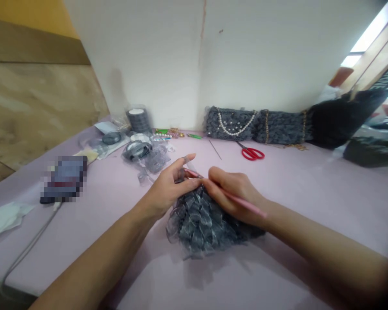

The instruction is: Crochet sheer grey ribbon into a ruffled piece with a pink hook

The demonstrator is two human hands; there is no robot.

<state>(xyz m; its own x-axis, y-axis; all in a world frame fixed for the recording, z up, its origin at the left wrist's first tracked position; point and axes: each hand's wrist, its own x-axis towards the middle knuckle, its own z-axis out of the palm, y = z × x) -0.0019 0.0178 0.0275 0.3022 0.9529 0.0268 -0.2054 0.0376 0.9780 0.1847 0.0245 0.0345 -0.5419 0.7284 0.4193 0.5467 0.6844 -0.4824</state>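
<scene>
A pink crochet hook (245, 203) is held in my right hand (236, 189), its handle slanting back toward the wrist. The hook's tip end lies at the top edge of a ruffled grey ribbon piece (202, 219). My left hand (173, 183) pinches that same edge, with its index finger stretched up and a strand of grey ribbon (189, 163) running by the fingers. Both hands nearly meet above the piece, which hangs down over the table. The exact stitch at the hook is hidden by fingers.
Loose grey ribbon (157, 158) and a ribbon spool (138, 120) lie at the back left. Red-handled scissors (252, 153), a thin needle-like stick (215, 150) and a grey bag with pearls (231, 124) stand or lie behind. A phone (66, 176) with a cable is left.
</scene>
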